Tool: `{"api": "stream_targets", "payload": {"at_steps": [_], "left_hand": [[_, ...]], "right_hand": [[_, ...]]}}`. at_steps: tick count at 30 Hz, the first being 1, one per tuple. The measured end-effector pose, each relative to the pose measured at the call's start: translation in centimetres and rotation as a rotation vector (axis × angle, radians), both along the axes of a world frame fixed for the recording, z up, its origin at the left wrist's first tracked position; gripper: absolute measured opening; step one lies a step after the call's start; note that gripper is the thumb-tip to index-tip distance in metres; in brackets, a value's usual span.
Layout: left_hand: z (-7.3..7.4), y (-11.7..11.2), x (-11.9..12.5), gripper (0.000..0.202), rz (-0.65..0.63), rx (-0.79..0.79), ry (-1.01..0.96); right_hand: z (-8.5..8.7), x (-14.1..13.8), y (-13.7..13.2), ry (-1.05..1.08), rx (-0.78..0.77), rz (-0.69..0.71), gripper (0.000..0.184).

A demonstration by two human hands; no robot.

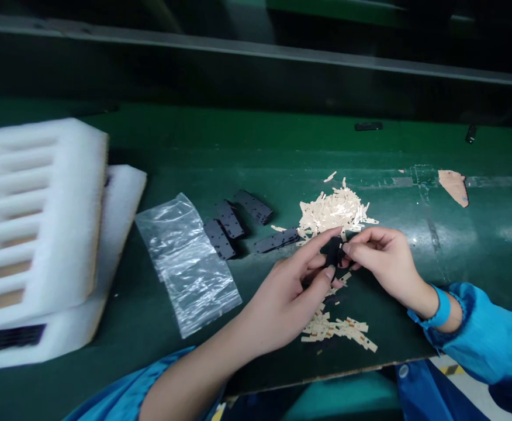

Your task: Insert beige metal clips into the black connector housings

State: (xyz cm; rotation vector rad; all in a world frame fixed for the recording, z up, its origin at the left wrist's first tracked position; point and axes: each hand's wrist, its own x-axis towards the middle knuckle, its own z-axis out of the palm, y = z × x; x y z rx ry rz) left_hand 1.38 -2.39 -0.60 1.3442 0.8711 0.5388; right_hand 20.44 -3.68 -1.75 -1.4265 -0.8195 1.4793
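Partly covered by the curled left hand point(289, 295) that grips it, a small black piece point(334, 251) shows no clear outline; the right hand point(385, 257) closes in a pinch at its side. It is held over the smooth green tabletop point(488, 257), near heaped flat cream strips point(332, 211), while ribbed white foam point(80, 204) is cut off at left.

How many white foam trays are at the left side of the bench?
2 are visible: the slotted upper tray at the far left, and the lower tray partly beneath it, showing past its right edge. More may be hidden.
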Motion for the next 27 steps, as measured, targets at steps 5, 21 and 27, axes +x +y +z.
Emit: {"api": "stream_targets", "payload": {"at_steps": [5, 21, 27], "left_hand": [[0.00, -0.08, -0.07, 0.057, -0.007, 0.036, 0.044], [-0.03, -0.08, -0.16, 0.057, 0.033, -0.054, 0.001], [-0.46, -0.19, -0.39, 0.055, 0.026, -0.025, 0.018]], "right_hand": [[0.19, -0.02, 0.05, 0.008, -0.009, 0.008, 0.011], [0.29, -0.20, -0.13, 0.031, 0.019, -0.015, 0.010], [0.48, -0.07, -0.02, 0.091, 0.014, 0.015, 0.008]]}}
